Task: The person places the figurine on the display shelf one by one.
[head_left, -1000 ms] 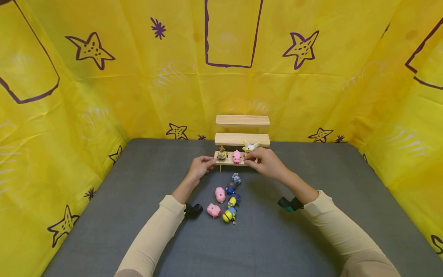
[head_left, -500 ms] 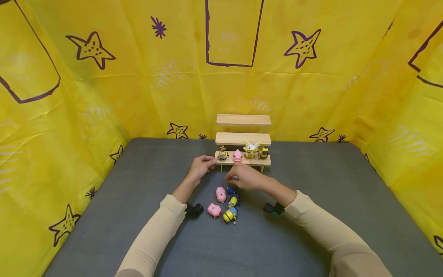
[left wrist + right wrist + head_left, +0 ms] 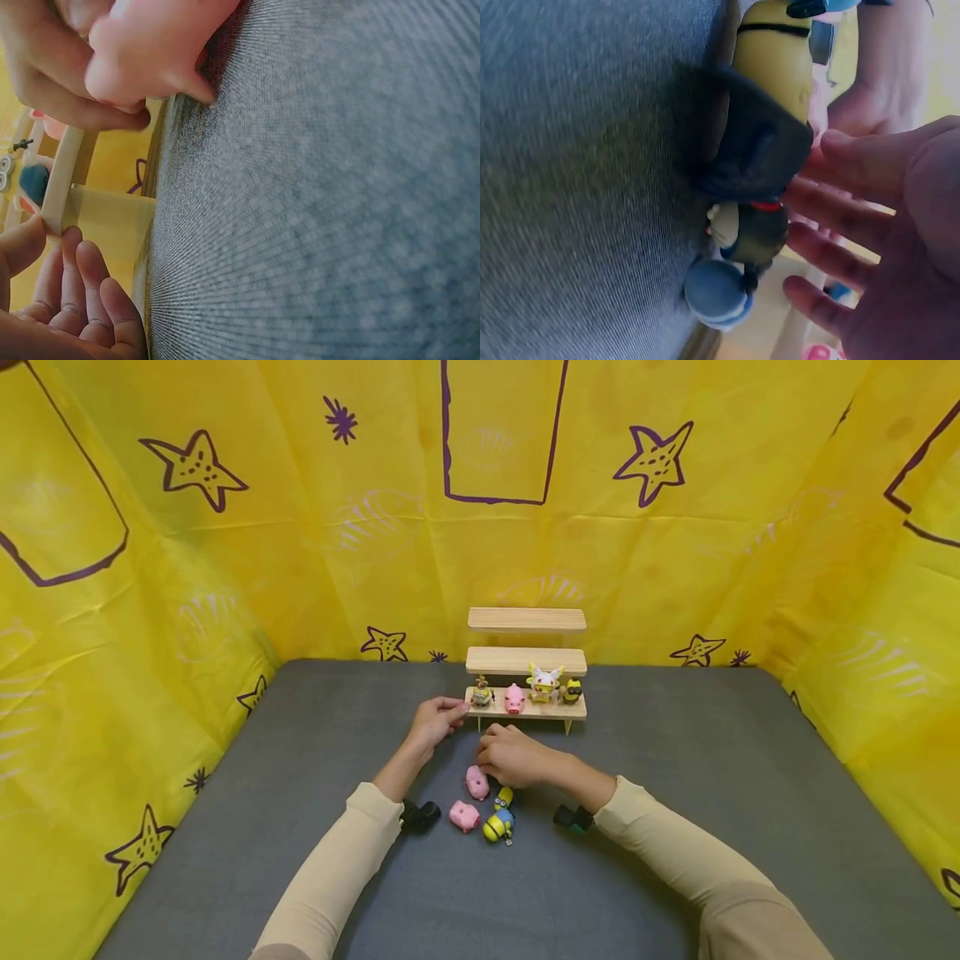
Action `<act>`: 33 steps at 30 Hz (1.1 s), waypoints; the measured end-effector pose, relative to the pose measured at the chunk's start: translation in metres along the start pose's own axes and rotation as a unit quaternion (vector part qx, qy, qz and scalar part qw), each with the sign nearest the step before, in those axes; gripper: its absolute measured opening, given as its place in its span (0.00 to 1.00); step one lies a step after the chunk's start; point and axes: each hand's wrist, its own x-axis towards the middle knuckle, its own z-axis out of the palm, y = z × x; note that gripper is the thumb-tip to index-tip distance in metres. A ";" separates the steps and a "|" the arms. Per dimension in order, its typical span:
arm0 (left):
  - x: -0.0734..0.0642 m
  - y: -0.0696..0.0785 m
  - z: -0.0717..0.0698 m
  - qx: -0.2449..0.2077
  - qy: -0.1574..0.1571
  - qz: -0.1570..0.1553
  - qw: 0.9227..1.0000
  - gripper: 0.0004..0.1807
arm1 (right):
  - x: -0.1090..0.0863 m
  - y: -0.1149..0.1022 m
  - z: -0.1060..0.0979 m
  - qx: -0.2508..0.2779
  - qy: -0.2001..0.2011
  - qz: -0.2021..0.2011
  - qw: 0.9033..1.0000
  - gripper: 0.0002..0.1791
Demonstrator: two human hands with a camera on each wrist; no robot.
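Note:
In the head view my left hand (image 3: 435,722) pinches the left front corner of the wooden tiered shelf (image 3: 525,712), thumb above and fingers beneath. My right hand (image 3: 513,756) reaches low over the figures in front of it. The right wrist view has its fingers spread and fairly straight beside a dark blue figure (image 3: 761,146); the fingertips are at its side, whether gripping I cannot tell. Touching that figure lies a dark grey one with a round blue part (image 3: 716,292). Two pink pigs (image 3: 477,782) (image 3: 464,816) and a yellow minion figure (image 3: 498,825) lie nearby.
On the shelf's lowest step stand a minion-like figure (image 3: 482,695), a pink pig (image 3: 513,698), a white-and-yellow horned figure (image 3: 545,683) and a yellow-brown one (image 3: 572,691). Two higher steps (image 3: 525,660) rise behind. Yellow cloth (image 3: 300,568) surrounds the grey tabletop (image 3: 315,718).
My right hand has left the lowest step and moved down and left to the loose figures. The yellow-brown figure at the step's right end has come into view. My left hand stays put.

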 end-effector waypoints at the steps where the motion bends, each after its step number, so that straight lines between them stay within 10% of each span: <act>1: 0.000 0.000 0.000 -0.001 0.000 0.000 1.000 0.17 | 0.001 -0.001 0.000 0.008 0.000 0.003 1.000 0.09; 16: -0.001 0.002 -0.002 -0.001 -0.001 -0.006 1.000 0.17 | 0.015 -0.011 0.005 0.161 -0.006 0.039 0.986 0.06; 33: 0.000 0.000 0.000 -0.003 -0.002 -0.001 1.000 0.17 | 0.020 -0.023 0.002 0.198 -0.066 0.039 0.977 0.08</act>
